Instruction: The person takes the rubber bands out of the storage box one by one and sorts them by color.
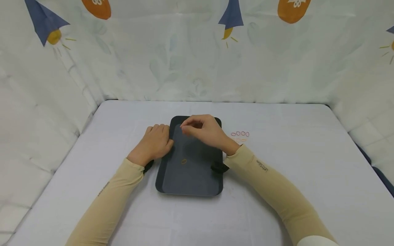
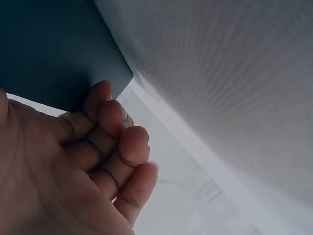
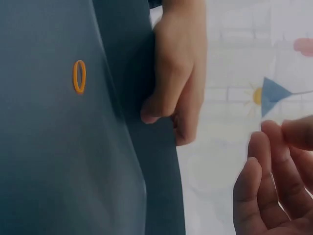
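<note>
My left hand (image 1: 156, 141) grips the left rim of a dark grey rectangular tray (image 1: 197, 186), thumb over the wall and fingers outside it. A small orange rubber band (image 1: 184, 161) lies on the tray floor; it shows as a thin oval in the right wrist view. Above the tray's far part hovers my right hand (image 1: 204, 131), fingers loosely bent and thumb near the index fingertip. Nothing shows between those fingertips.
Right of the tray, several red rubber bands (image 1: 238, 133) lie in a row on the white table (image 1: 277, 136). Nearer me is a row of orange bands (image 1: 243, 139), partly hidden by my right wrist. A patterned curtain (image 1: 197, 61) hangs behind the table.
</note>
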A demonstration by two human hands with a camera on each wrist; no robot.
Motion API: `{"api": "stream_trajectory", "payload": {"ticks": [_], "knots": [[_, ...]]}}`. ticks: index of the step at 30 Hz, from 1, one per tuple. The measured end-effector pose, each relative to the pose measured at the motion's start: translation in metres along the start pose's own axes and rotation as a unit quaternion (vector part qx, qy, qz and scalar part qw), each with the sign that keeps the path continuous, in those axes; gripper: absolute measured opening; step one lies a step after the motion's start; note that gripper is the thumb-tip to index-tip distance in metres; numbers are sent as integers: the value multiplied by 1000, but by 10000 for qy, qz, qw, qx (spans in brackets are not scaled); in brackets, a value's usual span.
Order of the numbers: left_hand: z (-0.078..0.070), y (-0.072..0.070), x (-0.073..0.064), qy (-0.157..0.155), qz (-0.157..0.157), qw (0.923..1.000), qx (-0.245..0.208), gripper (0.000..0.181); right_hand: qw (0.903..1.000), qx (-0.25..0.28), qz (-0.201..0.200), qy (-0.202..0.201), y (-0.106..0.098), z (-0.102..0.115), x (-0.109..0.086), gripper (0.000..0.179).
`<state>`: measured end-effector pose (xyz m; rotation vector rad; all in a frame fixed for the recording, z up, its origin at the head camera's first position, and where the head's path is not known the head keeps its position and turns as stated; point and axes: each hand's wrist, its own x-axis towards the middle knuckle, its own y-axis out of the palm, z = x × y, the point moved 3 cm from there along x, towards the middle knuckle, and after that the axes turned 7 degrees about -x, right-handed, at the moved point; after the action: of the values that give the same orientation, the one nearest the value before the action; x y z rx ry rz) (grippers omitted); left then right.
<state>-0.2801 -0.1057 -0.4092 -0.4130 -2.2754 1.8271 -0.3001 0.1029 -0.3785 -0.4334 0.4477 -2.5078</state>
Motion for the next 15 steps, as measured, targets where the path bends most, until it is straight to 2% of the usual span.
{"api": "stream_trajectory", "payload": {"ticks": [4,15], "knots": [[1,-1,-1,5,13,10000,-43,26,9999,62,67,58,7,0,7,17],[1,-1,0,118,-137,9998,119,25,9976,-538,408,148,22,-12,11,20]]}}
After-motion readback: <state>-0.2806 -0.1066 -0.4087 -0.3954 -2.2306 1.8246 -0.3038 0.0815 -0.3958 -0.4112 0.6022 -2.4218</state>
